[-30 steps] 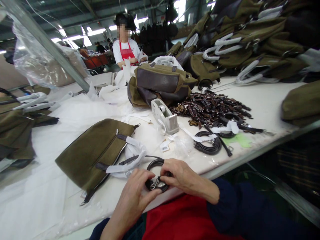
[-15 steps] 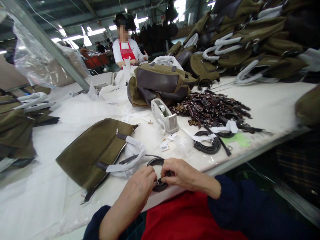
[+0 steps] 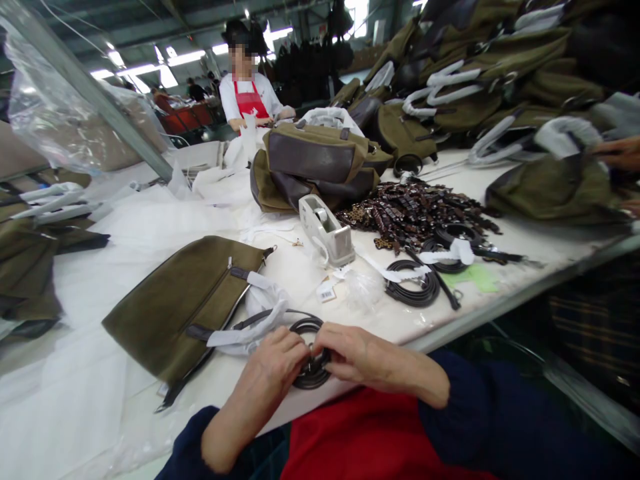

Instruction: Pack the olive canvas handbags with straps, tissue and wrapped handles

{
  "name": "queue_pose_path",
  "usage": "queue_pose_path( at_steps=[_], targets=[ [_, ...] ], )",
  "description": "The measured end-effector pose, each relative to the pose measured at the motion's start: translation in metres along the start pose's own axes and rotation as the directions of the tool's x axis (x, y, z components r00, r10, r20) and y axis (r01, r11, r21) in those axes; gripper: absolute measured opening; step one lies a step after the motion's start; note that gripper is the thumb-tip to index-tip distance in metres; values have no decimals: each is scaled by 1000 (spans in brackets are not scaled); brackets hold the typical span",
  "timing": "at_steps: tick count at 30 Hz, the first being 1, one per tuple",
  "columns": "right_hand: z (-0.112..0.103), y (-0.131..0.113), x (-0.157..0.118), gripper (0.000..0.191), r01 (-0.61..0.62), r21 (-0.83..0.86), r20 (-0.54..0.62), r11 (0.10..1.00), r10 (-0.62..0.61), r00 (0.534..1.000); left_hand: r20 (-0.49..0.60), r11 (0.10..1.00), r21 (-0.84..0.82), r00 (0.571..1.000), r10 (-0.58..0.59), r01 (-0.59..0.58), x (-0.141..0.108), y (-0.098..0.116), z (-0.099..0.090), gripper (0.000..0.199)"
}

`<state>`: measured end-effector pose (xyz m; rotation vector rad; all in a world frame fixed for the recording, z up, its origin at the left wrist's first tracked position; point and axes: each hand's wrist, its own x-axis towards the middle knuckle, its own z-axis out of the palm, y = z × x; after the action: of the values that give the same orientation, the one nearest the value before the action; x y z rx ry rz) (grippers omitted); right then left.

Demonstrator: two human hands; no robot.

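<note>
A coiled dark strap (image 3: 311, 381) lies at the table's near edge, in front of the red apron. My left hand (image 3: 281, 357) is closed on the coil's left side. From the right my right hand (image 3: 345, 350) pinches at the middle of the same coil, its fingertips close to the left ones. Metal fittings show faintly between them. Left of the hands lies an olive bag (image 3: 185, 307) with handles wrapped in white paper (image 3: 240, 340). A strap end runs from the coil towards these handles.
A tape dispenser (image 3: 327, 233) stands beyond my hands, near a barcode tag (image 3: 327, 293). To the right are another coiled strap (image 3: 413, 283) and a heap of dark tags (image 3: 415, 213). Olive bags (image 3: 310, 157) are piled behind. A person in a red apron (image 3: 251, 100) stands across.
At the right edge, an olive bag now rests on the table with another person's hands beside it. My right hand's fingers have shifted leftward over the coil, closer to my left.
</note>
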<state>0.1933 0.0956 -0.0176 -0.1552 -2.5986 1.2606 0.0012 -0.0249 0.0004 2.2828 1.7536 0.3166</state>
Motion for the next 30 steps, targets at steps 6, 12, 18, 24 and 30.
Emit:
queue_pose_path(
  at_steps=[6,12,18,24,30],
  targets=[
    [7,7,2,18,22,-163,10,986,-21,1000,11,991,-127,999,-40,41,-5,-1,-1,22],
    [18,5,5,14,47,-141,-37,989,-53,998,-105,945,-313,985,-138,99,-10,-5,10,19],
    [28,-13,10,19,-28,34,-65,999,30,997,-102,931,-353,985,-142,97,-10,-4,11,48],
    [17,-15,3,21,58,150,-54,987,-51,997,-73,947,-311,992,-102,75,-8,-6,11,32],
    [-2,6,-4,19,32,-124,-74,992,-41,996,-108,958,-283,991,-74,41,-9,-9,20,41]
  ],
)
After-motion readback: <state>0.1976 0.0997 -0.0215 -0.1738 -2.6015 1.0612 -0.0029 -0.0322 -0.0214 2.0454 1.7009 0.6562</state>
